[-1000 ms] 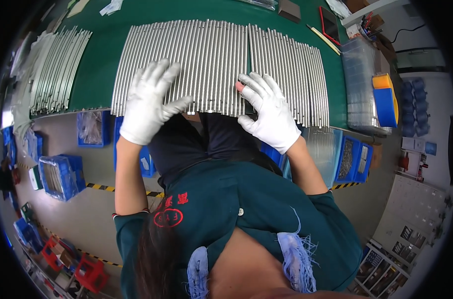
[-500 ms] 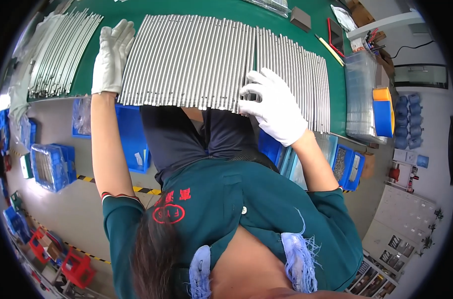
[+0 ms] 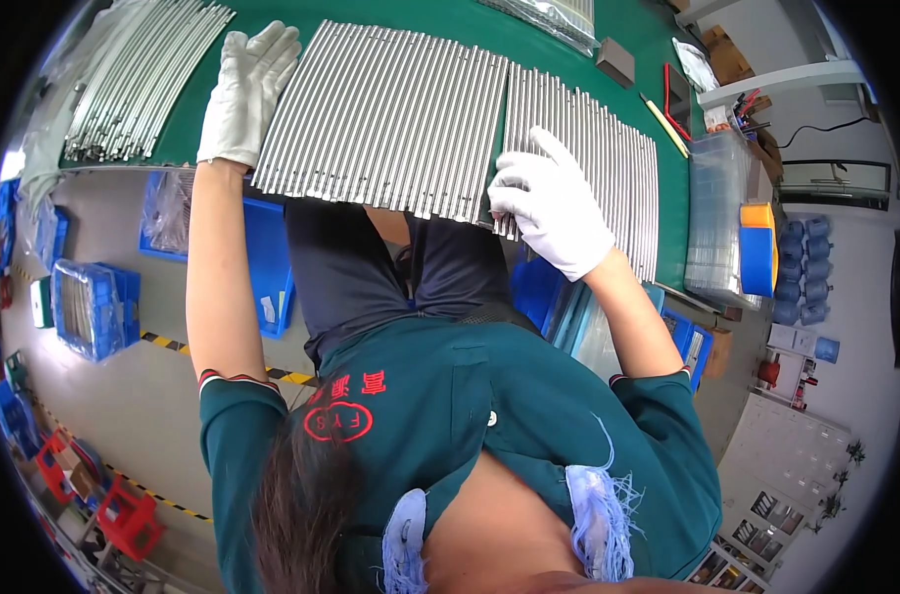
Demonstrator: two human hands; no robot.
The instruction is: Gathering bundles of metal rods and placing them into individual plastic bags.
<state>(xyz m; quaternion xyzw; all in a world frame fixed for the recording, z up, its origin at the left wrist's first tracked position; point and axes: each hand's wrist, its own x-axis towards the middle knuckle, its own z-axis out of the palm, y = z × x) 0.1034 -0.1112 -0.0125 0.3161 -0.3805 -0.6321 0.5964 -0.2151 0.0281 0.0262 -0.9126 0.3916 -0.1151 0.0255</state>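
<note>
Where metal rods (image 3: 400, 109) cover the green table (image 3: 470, 22), both gloved hands' fingers spread flat, perhaps pressing.

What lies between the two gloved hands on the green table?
In the head view, a wide row of metal rods laid side by side spans from the left hand to the right hand.
</note>
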